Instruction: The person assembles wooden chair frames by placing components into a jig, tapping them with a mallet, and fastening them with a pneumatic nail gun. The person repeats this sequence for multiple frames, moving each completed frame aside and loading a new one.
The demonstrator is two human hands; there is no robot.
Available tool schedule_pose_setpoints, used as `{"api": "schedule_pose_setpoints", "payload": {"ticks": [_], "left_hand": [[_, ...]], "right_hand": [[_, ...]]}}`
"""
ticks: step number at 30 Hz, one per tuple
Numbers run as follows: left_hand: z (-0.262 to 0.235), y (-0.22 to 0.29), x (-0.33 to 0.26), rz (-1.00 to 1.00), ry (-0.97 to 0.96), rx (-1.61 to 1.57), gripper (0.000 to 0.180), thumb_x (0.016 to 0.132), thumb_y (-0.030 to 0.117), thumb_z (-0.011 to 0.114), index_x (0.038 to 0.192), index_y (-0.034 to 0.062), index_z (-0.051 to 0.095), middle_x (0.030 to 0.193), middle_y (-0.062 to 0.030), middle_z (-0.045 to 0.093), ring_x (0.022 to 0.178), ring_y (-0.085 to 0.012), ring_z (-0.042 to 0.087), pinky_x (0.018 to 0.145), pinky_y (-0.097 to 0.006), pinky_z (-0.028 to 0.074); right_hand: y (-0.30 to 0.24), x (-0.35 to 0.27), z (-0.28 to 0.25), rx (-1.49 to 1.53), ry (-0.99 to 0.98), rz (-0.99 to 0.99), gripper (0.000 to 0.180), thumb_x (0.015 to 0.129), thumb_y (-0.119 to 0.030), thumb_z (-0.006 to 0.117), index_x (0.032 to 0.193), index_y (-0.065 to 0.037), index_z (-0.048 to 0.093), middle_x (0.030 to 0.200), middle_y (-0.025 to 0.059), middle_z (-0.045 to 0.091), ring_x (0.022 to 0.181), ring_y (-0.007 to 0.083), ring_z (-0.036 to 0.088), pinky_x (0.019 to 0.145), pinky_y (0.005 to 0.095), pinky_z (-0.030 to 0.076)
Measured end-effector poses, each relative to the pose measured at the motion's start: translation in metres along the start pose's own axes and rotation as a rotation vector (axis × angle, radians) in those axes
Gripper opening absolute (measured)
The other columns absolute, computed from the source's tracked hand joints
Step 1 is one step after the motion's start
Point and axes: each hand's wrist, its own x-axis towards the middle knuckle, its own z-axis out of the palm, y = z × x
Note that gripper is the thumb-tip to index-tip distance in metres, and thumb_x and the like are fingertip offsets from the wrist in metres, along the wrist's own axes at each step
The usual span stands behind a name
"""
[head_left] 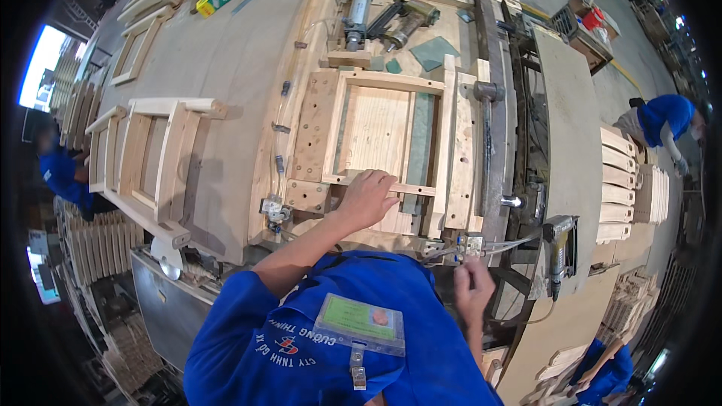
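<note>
A pale wooden frame (385,79) lies in a clamping jig on the bench in front of me, its right leg piece longer than the rest. My left hand (368,199) grips its near rail from above, with the fingers over the wood and the thumb towards the right. Lower and to the right, my right hand (474,286) has its fingers curled just at a small metal air valve (470,245) with hoses. What those fingertips hold, if anything, is too small to make out.
An air cylinder (359,15) and a nail gun (411,24) lie beyond the frame. Another nail gun (558,252) hangs at the right. Assembled wooden frames (154,158) stand on the left table, near a green-yellow can (215,0). Co-workers in blue are at both sides.
</note>
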Motion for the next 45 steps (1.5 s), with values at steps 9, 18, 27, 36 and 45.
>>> {"api": "schedule_pose_setpoints", "payload": {"ticks": [9,18,27,36,45], "left_hand": [[0.015,-0.012,0.026,0.015,-0.169,0.132,0.032,0.091,0.029,0.078,0.11,0.0038,0.07,0.107,-0.0163,0.068,0.104,-0.0365,0.067,0.093,-0.048,0.053],[0.003,-0.02,0.053,0.061,-0.447,0.126,0.038,0.095,0.04,0.074,0.113,0.0072,0.067,0.106,-0.0178,0.069,0.103,-0.0398,0.069,0.089,-0.052,0.055],[-0.124,0.051,0.083,0.189,-0.288,-0.125,0.051,0.093,0.046,0.076,0.117,0.0024,0.068,0.097,-0.027,0.072,0.095,-0.0475,0.07,0.084,-0.055,0.055],[-0.268,0.086,-0.009,0.117,-0.172,-0.716,0.057,0.081,0.041,0.085,0.109,-0.0072,0.071,0.083,-0.018,0.073,0.074,-0.0249,0.069,0.068,-0.039,0.054],[-0.332,0.031,-0.148,-0.222,0.766,-0.383,0.053,0.096,0.039,0.078,0.133,0.0028,0.068,0.121,-0.0134,0.075,0.108,-0.0219,0.072,0.096,-0.038,0.057]], "right_hand": [[-0.014,0.002,-0.008,-0.112,0.01,-0.074,0.028,0.092,-0.007,0.076,0.118,0.0,0.076,0.091,0.0155,0.076,0.078,0.0258,0.073,0.076,0.0358,0.058],[-0.023,0.053,-0.006,-0.14,0.019,-0.089,0.021,0.096,-0.009,0.073,0.115,0.0,0.076,0.091,0.0173,0.076,0.077,0.0268,0.074,0.075,0.0363,0.058],[-0.013,0.12,-0.025,0.152,0.148,0.005,0.035,0.106,-0.003,0.061,0.139,0.009,0.059,0.105,0.009,0.072,0.098,0.013,0.068,0.085,0.028,0.055],[-0.097,0.232,-0.008,-0.222,0.033,-0.685,0.056,0.096,-0.015,0.077,0.142,0.009,0.055,0.134,0.0272,0.063,0.122,0.0404,0.064,0.105,0.0489,0.048],[-0.255,0.262,0.059,-0.08,-0.302,-0.729,0.037,0.096,-0.005,0.067,0.131,0.003,0.058,0.106,0.0198,0.07,0.092,0.0351,0.067,0.086,0.0409,0.053]]}}
